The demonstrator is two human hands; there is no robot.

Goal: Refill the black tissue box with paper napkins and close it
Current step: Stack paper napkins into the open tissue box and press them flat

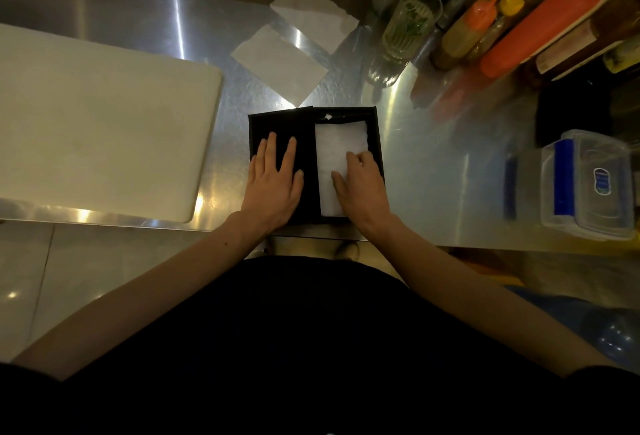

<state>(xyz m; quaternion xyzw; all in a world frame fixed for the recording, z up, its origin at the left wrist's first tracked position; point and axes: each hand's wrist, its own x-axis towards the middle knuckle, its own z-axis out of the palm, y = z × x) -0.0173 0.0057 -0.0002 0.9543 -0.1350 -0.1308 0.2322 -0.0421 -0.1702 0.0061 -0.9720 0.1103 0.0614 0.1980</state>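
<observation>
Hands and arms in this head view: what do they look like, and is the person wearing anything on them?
Both the left hand and right hand are bare: no gloves, rings, watch or bracelets show. The forearms are uncovered too. Dark sleeves appear only at the picture's bottom corners, matching the dark garment on the torso.

Right hand (360,185) hides the napkins' (337,157) near corner
</observation>
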